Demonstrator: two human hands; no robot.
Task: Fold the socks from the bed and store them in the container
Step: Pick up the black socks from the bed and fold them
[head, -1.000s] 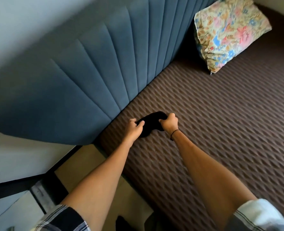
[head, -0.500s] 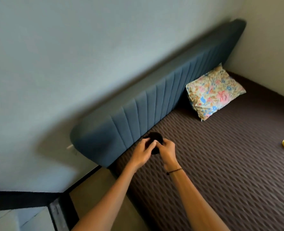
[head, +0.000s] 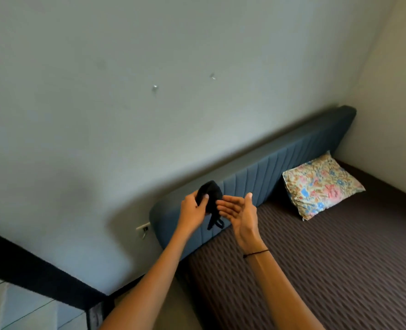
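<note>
A black sock bundle (head: 212, 195) hangs in the air in front of the blue headboard (head: 263, 172). My left hand (head: 193, 210) grips it from the left, thumb pressed on its front, and a loose end dangles below. My right hand (head: 238, 210) is beside it, palm up and fingers spread, its fingertips touching the sock's right side. The bed (head: 328, 270) with its brown patterned cover lies below and to the right. No container is in view.
A floral pillow (head: 321, 185) leans against the headboard at the right. The pale wall (head: 149, 91) fills the upper view, with a wall socket (head: 143, 227) left of the headboard. A dark ledge (head: 30, 265) runs across the lower left.
Both hands lifted the black sock off the bed and raised it in front of the headboard. My right hand has opened while the left keeps its grip. The view has tilted upward.
</note>
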